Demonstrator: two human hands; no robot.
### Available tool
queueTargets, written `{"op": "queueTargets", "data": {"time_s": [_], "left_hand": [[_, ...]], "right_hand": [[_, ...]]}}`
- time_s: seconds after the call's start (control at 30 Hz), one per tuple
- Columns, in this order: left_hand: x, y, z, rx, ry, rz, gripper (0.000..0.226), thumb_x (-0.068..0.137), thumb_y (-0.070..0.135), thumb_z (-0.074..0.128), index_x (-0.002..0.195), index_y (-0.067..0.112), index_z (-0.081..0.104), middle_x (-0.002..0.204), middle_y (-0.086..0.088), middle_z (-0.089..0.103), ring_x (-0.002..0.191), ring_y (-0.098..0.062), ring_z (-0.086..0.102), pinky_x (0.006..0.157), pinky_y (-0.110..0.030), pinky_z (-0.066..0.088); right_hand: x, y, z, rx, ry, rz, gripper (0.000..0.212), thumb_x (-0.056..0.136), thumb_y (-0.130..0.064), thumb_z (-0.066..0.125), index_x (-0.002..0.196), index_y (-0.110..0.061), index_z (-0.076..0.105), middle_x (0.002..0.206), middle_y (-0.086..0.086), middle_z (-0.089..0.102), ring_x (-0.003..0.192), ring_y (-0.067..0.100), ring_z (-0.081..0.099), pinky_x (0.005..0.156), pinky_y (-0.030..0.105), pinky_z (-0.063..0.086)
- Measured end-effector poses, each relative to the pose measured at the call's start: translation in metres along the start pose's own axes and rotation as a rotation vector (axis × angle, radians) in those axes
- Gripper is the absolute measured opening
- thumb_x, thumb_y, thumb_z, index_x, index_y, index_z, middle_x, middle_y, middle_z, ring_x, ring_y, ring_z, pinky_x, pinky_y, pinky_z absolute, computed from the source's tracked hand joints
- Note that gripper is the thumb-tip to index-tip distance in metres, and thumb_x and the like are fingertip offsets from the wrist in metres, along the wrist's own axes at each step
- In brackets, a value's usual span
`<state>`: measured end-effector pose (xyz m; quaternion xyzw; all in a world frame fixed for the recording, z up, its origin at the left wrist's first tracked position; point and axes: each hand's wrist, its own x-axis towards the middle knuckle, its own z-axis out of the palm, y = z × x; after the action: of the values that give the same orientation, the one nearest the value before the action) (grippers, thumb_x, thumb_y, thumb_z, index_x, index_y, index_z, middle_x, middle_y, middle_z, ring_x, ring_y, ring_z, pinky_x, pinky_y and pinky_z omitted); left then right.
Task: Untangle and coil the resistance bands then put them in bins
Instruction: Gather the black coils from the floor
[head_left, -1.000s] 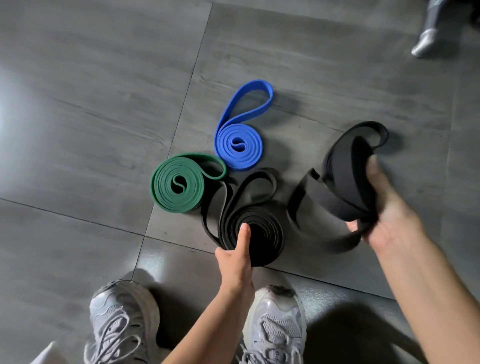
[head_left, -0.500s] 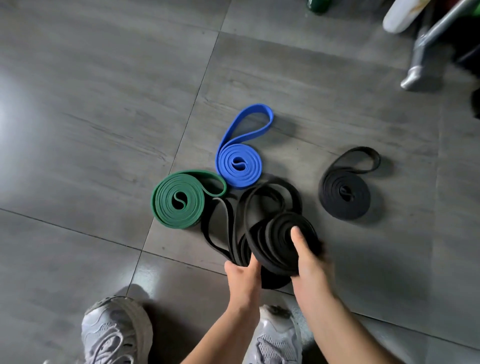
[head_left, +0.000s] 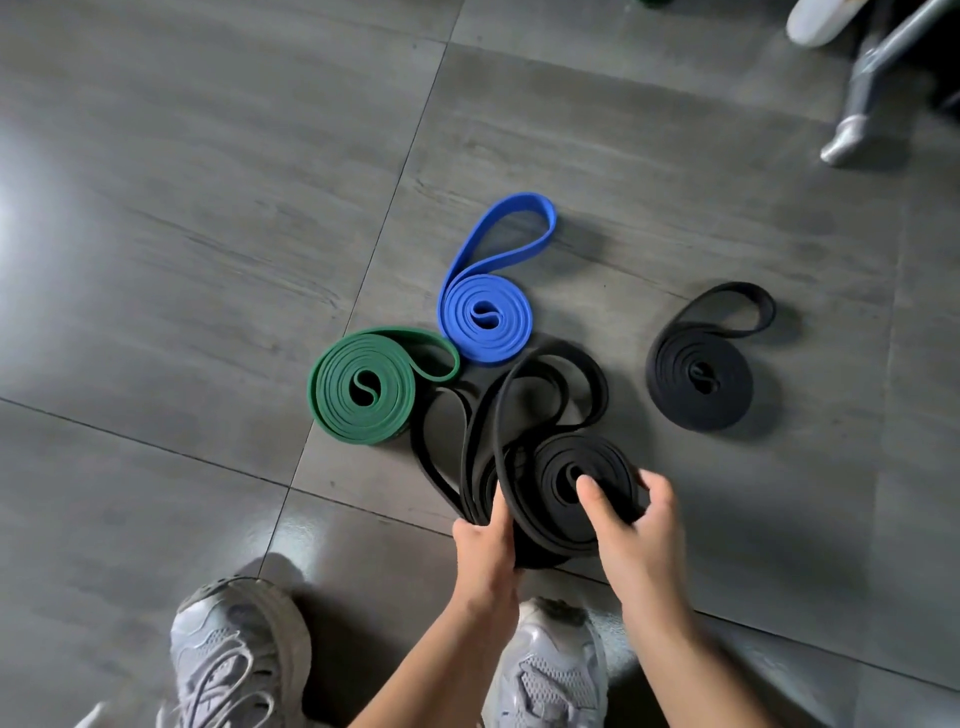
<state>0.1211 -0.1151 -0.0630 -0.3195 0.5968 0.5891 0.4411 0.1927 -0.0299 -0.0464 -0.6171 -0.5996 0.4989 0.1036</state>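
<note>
You had one green band (head_left: 332, 389), one blue band (head_left: 457, 317) and two black; left grip (head_left: 485, 545) and right grip (head_left: 634, 525) both clasped the near black band (head_left: 556, 467).

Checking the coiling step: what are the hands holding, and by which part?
Both hold the half-coiled black band: the left hand grips its loose loops near their lower bend, the right hand pinches the rolled part, thumb on its face.

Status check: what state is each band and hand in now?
Green band: coiled, flat on floor, short tail loose.
Blue band: coiled, flat on floor, long loop sticking out.
Far black band: coiled, flat on floor, set apart.
Held black band: partly coiled, loose loops trailing.
Left hand: grips the loose strands.
Right hand: pinches the coil.
</note>
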Motion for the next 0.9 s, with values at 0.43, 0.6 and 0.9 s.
{"op": "queueTargets", "data": {"time_s": [0.43,0.6,0.9], "left_hand": [[0.0,0.011,-0.018,-0.076,-0.195,-0.109,0.094,0.066,0.074,0.045,0.139,0.015,0.041,0.138,-0.007,0.05,0.119,-0.02,0.056,0.101,-0.042,0.045],[0.001,0.013,-0.02,-0.077,-0.246,-0.105,0.08,0.069,0.067,0.05,0.13,0.015,0.052,0.122,-0.008,0.065,0.113,-0.019,0.061,0.09,-0.036,0.05],[0.004,0.01,-0.027,-0.05,-0.271,-0.12,0.086,0.073,0.072,0.049,0.135,0.014,0.046,0.136,-0.008,0.052,0.117,-0.02,0.058,0.104,-0.043,0.043]], "right_hand": [[-0.009,-0.001,0.012,-0.006,-0.027,-0.073,0.038,0.074,-0.028,0.079,0.099,-0.028,0.05,0.085,-0.02,0.06,0.074,-0.015,0.055,0.061,-0.001,0.038],[-0.011,-0.007,0.017,-0.018,-0.032,-0.114,0.04,0.073,-0.03,0.079,0.101,-0.03,0.05,0.087,-0.021,0.06,0.077,-0.014,0.059,0.064,-0.001,0.039],[-0.01,-0.013,0.017,-0.425,-0.045,-0.253,0.041,0.08,-0.04,0.069,0.109,-0.013,0.057,0.104,0.01,0.056,0.101,0.033,0.053,0.084,0.044,0.044]]}}
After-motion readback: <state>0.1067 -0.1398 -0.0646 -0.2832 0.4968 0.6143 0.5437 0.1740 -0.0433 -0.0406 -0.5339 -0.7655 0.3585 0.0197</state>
